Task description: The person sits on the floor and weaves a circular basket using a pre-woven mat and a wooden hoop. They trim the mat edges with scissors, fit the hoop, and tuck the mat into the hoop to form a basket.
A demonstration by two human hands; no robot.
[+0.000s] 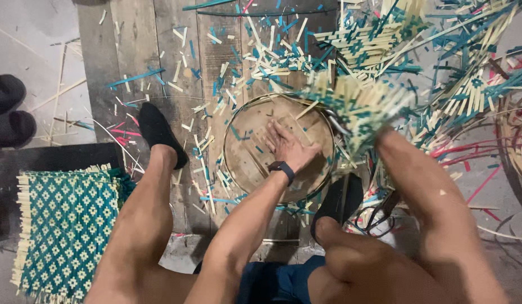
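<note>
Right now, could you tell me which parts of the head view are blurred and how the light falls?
In the head view, the woven piece at the right hand is smeared by motion blur; the left hand inside the round tray is fairly sharp; lighting is soft and even, without glare; the green mat is crisp.

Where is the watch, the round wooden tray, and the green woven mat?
watch [282, 167], head view, on its dark face at the wrist.
round wooden tray [245, 159], head view, on its bare inner floor.
green woven mat [64, 225], head view, on the middle of the patterned weave.
</note>
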